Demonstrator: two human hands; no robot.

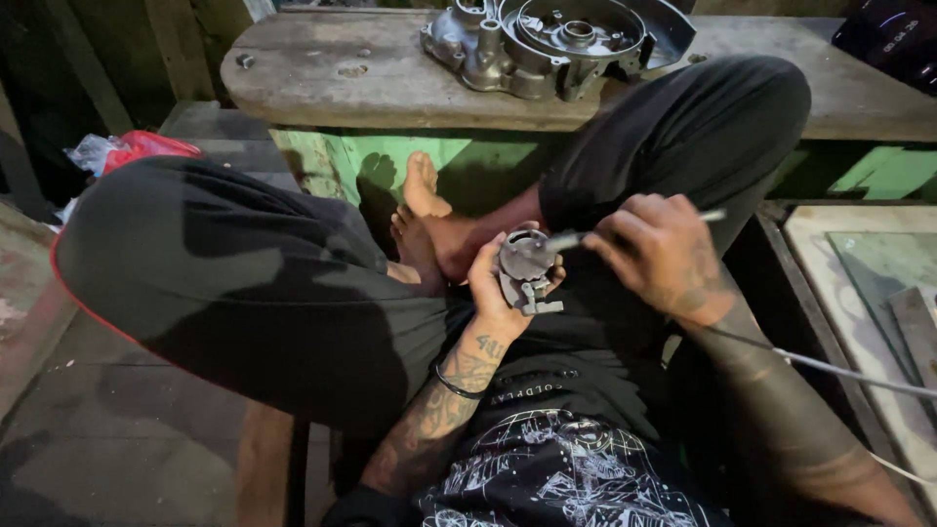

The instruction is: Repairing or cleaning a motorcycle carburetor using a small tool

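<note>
Between crossed legs in black trousers, near the middle of the scene, a seated person works on a small grey metal part (525, 268). The left hand (500, 283) comes up from below, its fingers wrapped around the part and clenched on it from the left side and underneath, holding it just above the lap. A dark band sits on that wrist, and the forearm is tattooed.

The right hand (656, 249) is just to the right of the part, fingers pinched around a thin metal tool (576, 236). The tool's near end rests against the top of the part, and its far end sticks out past the knuckles to the right. Whether the tip goes inside the part cannot be told.

Beyond the knees, at the far edge, a worn wooden bench (332, 73) with a green-painted front carries a large grey engine casing (556, 39). Bare feet (422, 210) rest in front of the bench, just left of the held part. A thin grey cable (849, 373) runs off to the right from under the right forearm. A red and clear plastic bag (127, 148) lies far left, behind the left knee.
</note>
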